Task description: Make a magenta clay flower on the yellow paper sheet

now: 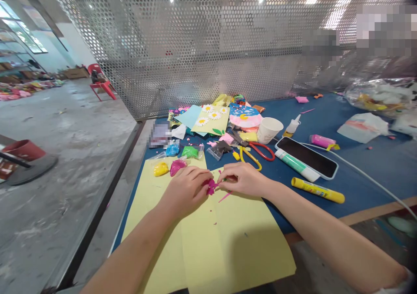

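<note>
A small magenta clay piece with petal-like lobes (211,187) sits between my two hands, over a creased yellow paper sheet (208,246). My left hand (187,187) is closed, thumb and fingertips pressing the clay's left side. Pinched at the clay's right edge is my right hand (243,179); a small green bit shows by its fingers. A thin pink stick (224,196) lies on the paper just below the right fingers. Magenta crumbs are scattered nearby. Beyond my left hand are bags of magenta clay (177,167), yellow clay (160,169) and green clay (191,151).
Behind the hands lie red-handled scissors (262,150), yellow-handled scissors (251,158), a white paper cup (269,130) and a daisy-decorated card (211,118). On the right are a phone (306,157), a glue stick (297,165), a yellow tube (317,190) and a white cable (358,168). A perforated metal panel (195,46) stands behind.
</note>
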Motion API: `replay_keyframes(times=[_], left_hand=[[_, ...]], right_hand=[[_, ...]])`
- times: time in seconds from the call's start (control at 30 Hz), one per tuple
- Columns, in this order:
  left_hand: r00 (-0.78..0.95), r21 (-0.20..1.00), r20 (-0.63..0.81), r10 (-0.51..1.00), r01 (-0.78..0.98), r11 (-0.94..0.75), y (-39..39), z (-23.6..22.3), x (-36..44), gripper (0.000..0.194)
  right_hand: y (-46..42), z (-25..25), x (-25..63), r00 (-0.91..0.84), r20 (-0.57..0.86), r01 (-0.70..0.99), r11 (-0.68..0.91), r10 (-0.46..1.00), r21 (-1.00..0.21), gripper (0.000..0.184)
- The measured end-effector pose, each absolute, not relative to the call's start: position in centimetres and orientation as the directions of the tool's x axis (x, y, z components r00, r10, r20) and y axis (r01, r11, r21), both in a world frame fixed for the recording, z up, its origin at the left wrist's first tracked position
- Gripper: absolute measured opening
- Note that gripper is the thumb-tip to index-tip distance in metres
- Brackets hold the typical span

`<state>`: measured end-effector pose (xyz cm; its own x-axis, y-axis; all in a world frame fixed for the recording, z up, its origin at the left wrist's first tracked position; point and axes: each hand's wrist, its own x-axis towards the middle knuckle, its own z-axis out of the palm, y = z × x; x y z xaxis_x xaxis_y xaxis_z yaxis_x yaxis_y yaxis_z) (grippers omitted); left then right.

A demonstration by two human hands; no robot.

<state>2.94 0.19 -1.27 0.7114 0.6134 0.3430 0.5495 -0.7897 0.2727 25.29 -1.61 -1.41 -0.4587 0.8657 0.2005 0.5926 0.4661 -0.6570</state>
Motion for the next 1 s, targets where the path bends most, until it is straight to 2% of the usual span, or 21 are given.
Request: replay_keyframes(times=[0.07, 0.13, 0.27, 0.47, 0.6, 0.8, 0.9, 1.0], left_hand=[[0.722, 0.228, 0.335, 0.606, 0.562, -0.795, 0.13, -1.36, 3.01, 0.024], [0.724, 0.232, 0.317, 0.613, 0.568, -0.790, 0.08, -1.40, 3.07, 0.023], [0.689, 0.334, 0.278, 0.669, 0.583, -0.740, -0.03, -1.17, 3.27, 0.022], [0.650, 0.444, 0.225, 0.726, 0.595, -0.670, -0.18, -0.97, 3.56, 0.006], [0.602, 0.550, 0.210, 0.771, 0.579, -0.602, -0.14, -1.28, 3.47, 0.021], [0.642, 0.618, 0.221, 0.734, 0.490, -0.615, 0.23, -0.75, 3.26, 0.020], [0.576, 0.679, 0.191, 0.795, 0.507, -0.531, 0.32, -0.77, 3.18, 0.020], [0.442, 0.795, 0.090, 0.892, 0.508, -0.332, 0.24, -1.05, 3.30, 0.020]], right_hand=[[-1.66, -1.29, 25.33, -0.453, 0.195, 0.575, 0.452, 0.870, -0.682, 0.017], [-1.67, -1.22, 25.37, -0.450, 0.188, 0.556, 0.439, 0.873, -0.706, 0.016], [-1.51, -1.40, 25.50, -0.454, 0.184, 0.507, 0.422, 0.872, -0.751, 0.017], [-1.07, -1.87, 25.85, -0.407, 0.203, 0.406, 0.375, 0.891, -0.834, 0.026], [-1.04, -1.70, 25.90, -0.369, 0.195, 0.341, 0.327, 0.909, -0.881, 0.027], [-1.14, -1.18, 25.78, -0.330, 0.193, 0.284, 0.293, 0.924, -0.913, 0.025], [-1.08, -1.10, 25.76, -0.307, 0.205, 0.281, 0.294, 0.929, -0.914, 0.023], [-1.00, -1.22, 25.70, -0.258, 0.232, 0.283, 0.303, 0.938, -0.910, 0.019]])
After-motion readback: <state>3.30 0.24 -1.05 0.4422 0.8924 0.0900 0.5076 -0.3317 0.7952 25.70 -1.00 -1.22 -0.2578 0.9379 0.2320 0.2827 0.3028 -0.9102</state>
